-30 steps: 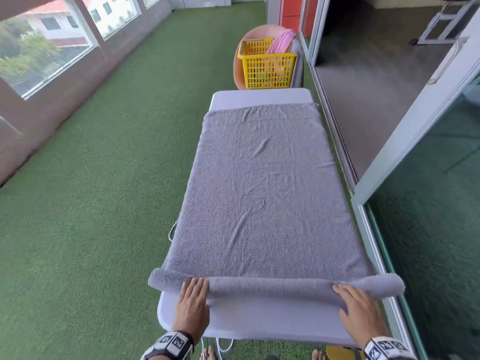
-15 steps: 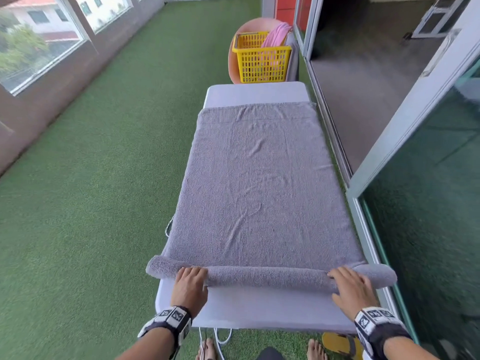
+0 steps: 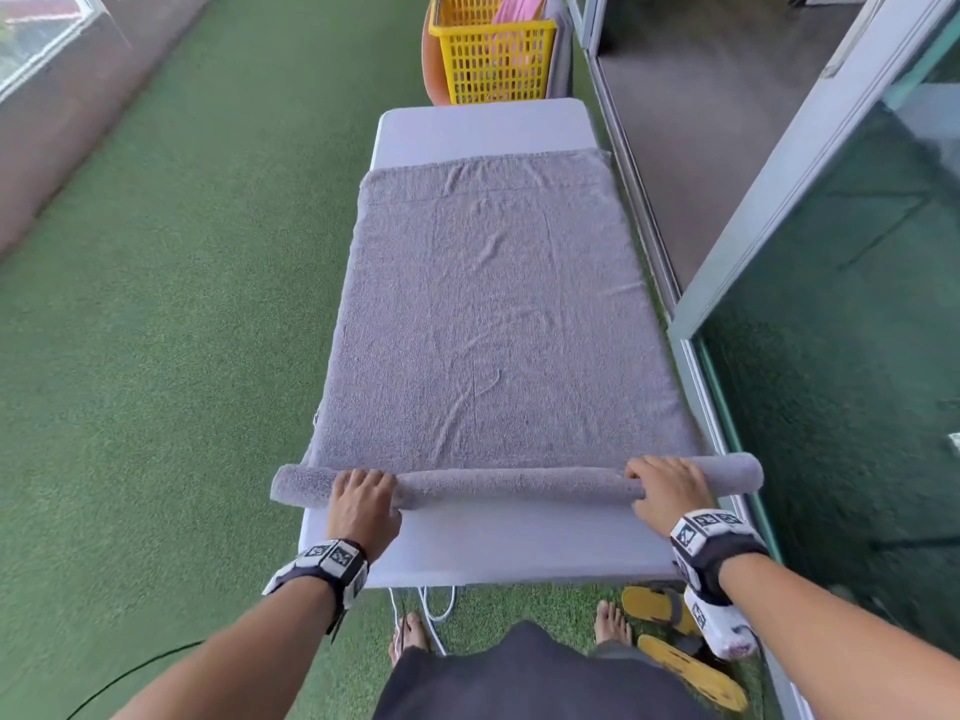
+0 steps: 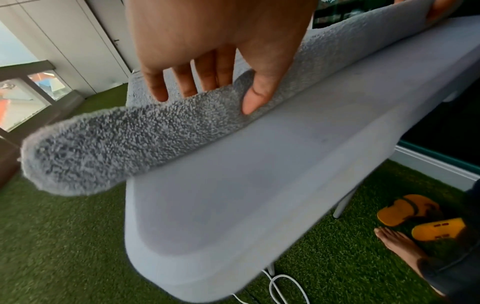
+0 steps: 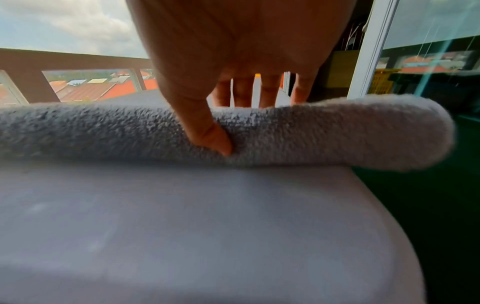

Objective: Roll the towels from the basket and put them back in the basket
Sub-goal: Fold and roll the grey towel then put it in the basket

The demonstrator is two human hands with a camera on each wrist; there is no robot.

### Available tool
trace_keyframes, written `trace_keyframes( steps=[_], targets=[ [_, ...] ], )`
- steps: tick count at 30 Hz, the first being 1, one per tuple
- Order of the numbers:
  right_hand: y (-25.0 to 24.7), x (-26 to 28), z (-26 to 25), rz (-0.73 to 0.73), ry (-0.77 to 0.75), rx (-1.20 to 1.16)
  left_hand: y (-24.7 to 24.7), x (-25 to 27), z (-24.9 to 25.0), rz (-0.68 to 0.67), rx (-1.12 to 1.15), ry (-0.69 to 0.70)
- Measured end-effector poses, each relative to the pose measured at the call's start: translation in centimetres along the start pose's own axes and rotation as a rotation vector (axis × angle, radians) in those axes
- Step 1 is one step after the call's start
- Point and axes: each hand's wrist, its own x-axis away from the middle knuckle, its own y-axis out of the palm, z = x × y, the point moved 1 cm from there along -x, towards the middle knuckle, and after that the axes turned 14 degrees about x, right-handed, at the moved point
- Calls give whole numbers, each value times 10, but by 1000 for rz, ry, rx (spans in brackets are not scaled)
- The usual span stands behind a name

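Note:
A grey towel point(image 3: 488, 330) lies flat along the white table point(image 3: 498, 548), and its near end is wound into a thin roll point(image 3: 514, 483) that overhangs both sides. My left hand point(image 3: 363, 498) holds the roll near its left end, fingers over the top and thumb point(image 4: 249, 102) pressed into the near side. My right hand point(image 3: 667, 485) holds the roll point(image 5: 337, 131) near its right end in the same way, thumb point(image 5: 215, 137) on the near face. The yellow basket point(image 3: 493, 54) stands beyond the table's far end with a pink towel point(image 3: 519, 7) in it.
The basket sits on an orange chair point(image 3: 431, 70). A glass sliding door and its frame point(image 3: 691, 366) run close along the table's right side. Green turf point(image 3: 156, 356) lies to the left. Yellow sandals point(image 3: 675, 646) and a white cable point(image 3: 436, 610) lie by my bare feet.
Both hands have turned the roll a little further up the towel, so more bare table shows in front of it. My head has dipped, and the basket now sits at the top edge.

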Motion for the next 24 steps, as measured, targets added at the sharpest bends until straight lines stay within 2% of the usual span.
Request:
trace_keyframes(
  steps=[3, 6, 9, 12, 15, 19, 22, 24],
  targets=[
    [-16, -19, 3, -67, 21, -22, -13, -10, 4, 23, 11, 15],
    [-17, -26, 1, 83, 75, -76, -11, -8, 6, -29, 90, -56],
    [-1, -5, -9, -22, -23, -62, 2, 10, 5, -103, 76, -81],
    [11, 14, -13, 80, -76, -5, 8, 24, 0, 28, 81, -20],
    [3, 6, -6, 42, -150, -63, -2, 25, -4, 73, 81, -21],
    [-1, -3, 12, 178, 7, -160, 0, 27, -5, 36, 177, -31],
    [23, 17, 15, -1, -24, -134, 16, 45, -12, -67, 158, -24],
    [37, 32, 14, 10, -33, -77, 23, 54, -14, -58, 144, 18]
  ],
)
